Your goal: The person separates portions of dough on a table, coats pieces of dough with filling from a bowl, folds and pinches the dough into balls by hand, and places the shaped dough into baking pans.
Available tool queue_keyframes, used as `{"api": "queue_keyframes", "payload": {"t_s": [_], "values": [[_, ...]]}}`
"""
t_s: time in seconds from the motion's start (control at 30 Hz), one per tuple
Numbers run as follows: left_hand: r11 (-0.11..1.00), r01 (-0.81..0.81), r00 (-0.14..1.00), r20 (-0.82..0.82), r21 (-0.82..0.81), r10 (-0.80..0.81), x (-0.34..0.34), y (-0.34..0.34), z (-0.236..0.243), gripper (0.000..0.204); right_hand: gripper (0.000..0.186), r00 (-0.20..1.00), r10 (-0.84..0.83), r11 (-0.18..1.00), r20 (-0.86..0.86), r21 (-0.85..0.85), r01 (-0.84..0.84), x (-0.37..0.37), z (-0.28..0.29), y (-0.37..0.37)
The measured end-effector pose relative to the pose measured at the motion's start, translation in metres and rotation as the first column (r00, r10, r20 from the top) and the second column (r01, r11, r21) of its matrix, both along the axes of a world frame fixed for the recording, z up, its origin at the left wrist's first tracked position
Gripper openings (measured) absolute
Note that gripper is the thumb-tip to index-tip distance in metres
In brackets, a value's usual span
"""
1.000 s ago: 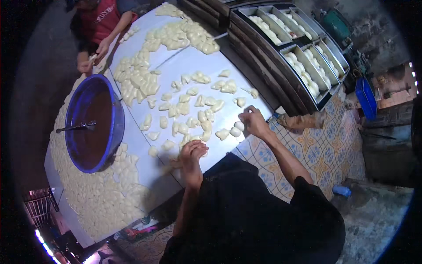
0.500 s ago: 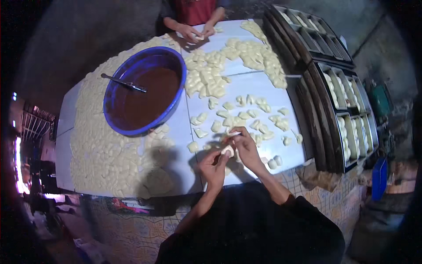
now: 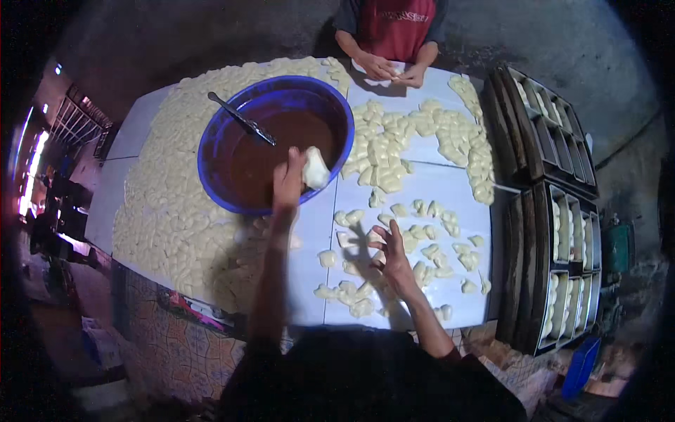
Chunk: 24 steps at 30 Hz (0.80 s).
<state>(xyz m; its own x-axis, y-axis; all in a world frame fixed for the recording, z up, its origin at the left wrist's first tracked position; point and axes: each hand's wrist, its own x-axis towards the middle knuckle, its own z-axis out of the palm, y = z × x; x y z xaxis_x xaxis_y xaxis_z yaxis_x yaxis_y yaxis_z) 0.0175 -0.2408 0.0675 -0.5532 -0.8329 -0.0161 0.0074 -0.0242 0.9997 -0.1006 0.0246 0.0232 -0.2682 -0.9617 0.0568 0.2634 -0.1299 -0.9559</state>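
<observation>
My left hand [image 3: 287, 181] is over the near right rim of a blue basin [image 3: 211, 188] and holds a pale, flattened dough piece [image 3: 316, 169] at its fingers. Brown filling [image 3: 242, 167] lies in the basin, with a metal spoon [image 3: 242, 118] leaning from the far left rim into it. My right hand [image 3: 394, 257] is open, fingers curved and apart, above loose dough pieces [image 3: 431, 254] on the white table. I see nothing held in it. More small dough lumps [image 3: 355, 299] lie left of that wrist.
Many pale dough pieces [image 3: 169, 183] cover the table's left side; another batch [image 3: 383, 144] lies beyond the loose ones. Across the table, a person's hands [image 3: 397, 72] work a dough piece. Stacked metal pans [image 3: 573, 250], some with dough rolls, line the right edge. A blue crate [image 3: 580, 367] stands lower right.
My left hand has moved from beside my right hand up and left to the basin, carrying the dough piece. My right hand has let go and spread its fingers. The view has shifted left.
</observation>
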Motion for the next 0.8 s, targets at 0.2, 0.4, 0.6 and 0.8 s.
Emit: {"api": "queue_keyframes", "payload": {"t_s": [0.2,0.4,0.6,0.8], "values": [[0.900,0.215,0.500,0.749,0.379,-0.435,0.003,-0.070,-0.022,0.093,0.094,0.976,-0.061,0.994,0.209,-0.078,0.079,0.019,-0.022,-0.005],[0.988,0.152,0.842,0.520,0.030,-0.145,-0.006,0.013,-0.006,0.096,0.074,0.934,-0.227,0.974,0.276,0.070,0.216,0.010,-0.019,-0.002],[0.731,0.066,0.978,-0.190,0.680,0.088,0.004,0.151,-0.004,0.073,0.029,0.751,-0.394,0.859,0.529,0.503,0.096,0.013,-0.012,-0.007],[0.901,0.168,0.985,-0.035,0.399,-0.168,0.021,0.199,-0.004,0.038,0.033,0.663,-0.369,0.907,-0.652,-0.095,0.411,0.017,0.004,0.036]]}}
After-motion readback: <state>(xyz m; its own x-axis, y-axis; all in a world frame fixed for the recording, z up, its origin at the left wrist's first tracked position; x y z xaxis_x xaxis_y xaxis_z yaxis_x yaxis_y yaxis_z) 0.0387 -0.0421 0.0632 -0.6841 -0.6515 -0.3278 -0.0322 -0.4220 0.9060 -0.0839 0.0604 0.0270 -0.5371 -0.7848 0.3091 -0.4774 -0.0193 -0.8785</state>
